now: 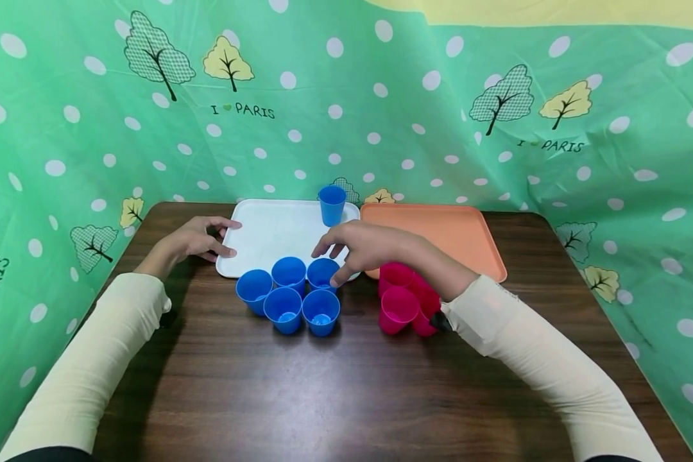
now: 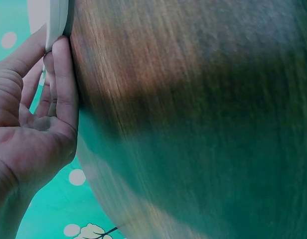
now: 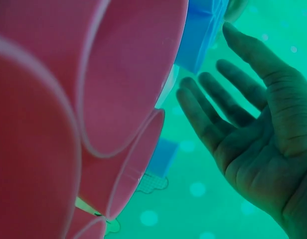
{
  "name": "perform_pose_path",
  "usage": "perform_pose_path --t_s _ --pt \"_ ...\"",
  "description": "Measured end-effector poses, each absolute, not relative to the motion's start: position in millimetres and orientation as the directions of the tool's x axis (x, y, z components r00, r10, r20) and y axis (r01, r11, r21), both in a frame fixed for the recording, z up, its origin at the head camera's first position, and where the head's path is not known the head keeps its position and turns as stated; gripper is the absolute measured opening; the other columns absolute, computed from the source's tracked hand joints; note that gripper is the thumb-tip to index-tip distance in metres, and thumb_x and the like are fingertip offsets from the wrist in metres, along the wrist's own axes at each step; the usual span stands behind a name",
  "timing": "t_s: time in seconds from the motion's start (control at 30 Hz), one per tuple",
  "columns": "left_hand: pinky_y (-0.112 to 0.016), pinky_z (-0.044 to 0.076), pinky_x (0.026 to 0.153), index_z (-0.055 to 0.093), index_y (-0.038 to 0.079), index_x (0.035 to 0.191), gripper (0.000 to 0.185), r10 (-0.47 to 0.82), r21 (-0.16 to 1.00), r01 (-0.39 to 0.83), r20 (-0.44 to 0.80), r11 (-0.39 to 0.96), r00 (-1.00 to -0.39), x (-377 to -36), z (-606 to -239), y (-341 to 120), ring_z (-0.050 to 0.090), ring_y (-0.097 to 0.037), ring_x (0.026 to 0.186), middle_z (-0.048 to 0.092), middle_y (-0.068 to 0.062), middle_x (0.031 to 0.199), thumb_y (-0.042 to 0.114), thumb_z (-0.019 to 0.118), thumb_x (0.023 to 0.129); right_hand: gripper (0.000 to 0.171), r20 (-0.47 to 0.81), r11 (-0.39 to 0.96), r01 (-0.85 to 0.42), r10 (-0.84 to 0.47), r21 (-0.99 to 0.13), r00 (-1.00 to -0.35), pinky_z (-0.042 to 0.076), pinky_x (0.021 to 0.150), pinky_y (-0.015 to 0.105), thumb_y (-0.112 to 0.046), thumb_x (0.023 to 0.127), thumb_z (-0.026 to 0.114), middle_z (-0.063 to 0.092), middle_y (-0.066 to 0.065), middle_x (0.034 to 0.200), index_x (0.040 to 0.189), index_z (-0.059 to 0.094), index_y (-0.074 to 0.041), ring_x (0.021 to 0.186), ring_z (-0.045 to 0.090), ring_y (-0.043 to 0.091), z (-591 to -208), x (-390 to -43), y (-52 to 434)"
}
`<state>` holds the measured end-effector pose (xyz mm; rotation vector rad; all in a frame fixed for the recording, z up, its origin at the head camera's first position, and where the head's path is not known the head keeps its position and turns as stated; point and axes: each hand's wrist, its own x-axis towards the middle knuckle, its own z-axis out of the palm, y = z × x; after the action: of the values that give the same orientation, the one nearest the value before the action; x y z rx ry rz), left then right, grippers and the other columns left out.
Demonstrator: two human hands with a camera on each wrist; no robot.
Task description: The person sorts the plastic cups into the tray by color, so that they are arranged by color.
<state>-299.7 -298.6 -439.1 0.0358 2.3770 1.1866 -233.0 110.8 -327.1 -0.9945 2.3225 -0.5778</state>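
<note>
Counting six blue cups (image 1: 289, 292), three pink cups (image 1: 407, 296).

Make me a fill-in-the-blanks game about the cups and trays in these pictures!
1. The single blue cup stands on the ____ tray.
2. In front of that tray, ____ blue cups cluster on the table.
3. The left hand touches the white tray's ____ edge.
4. The orange tray holds ____ cups.

Missing words: white; five; left; no
</note>
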Motion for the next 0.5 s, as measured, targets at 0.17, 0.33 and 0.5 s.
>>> perform_pose_path --t_s 0.17,0.33,0.5 --pt "-0.036 0.071 0.086 0.055 0.012 0.167 0.081 0.230 0.756 -0.182 -0.404 0.629 -0.886 -299.3 -438.8 -299.2 0.062 -0.027 0.105 0.043 -0.015 0.135 0.010 0.092 0.095 0.064 -0.323 0.623 -0.531 -0.768 -0.574 -0.553 0.065 0.109 0.044 -0.023 0.093 0.094 0.070 0.007 0.155 0.153 0.070 -0.013 0.141 0.069 0.029 -328.5 -232.1 107.9" --pt "-0.036 0.071 0.087 0.055 0.012 0.167 0.081 0.229 0.754 -0.183 -0.406 0.631 -0.885 -299.8 -440.8 -300.0 0.062 -0.028 0.107 0.043 -0.016 0.136 0.009 0.091 0.095 0.069 -0.334 0.621 -0.539 -0.774 -0.569 -0.538 0.064 0.110 0.043 -0.020 0.091 0.096 0.069 0.008 0.155 0.154 0.069 -0.013 0.141 0.070 0.030 -330.4 -232.1 105.6" --pt "-0.033 0.070 0.084 0.053 0.010 0.168 0.082 0.230 0.761 -0.180 -0.399 0.624 -0.888 -301.5 -443.3 -300.1 0.061 -0.026 0.104 0.043 -0.016 0.137 0.005 0.090 0.095 0.077 -0.338 0.621 -0.539 -0.774 -0.569 -0.535 0.065 0.109 0.041 -0.017 0.089 0.097 0.066 0.008 0.160 0.159 0.065 -0.013 0.143 0.067 0.033 -332.9 -232.4 105.1"
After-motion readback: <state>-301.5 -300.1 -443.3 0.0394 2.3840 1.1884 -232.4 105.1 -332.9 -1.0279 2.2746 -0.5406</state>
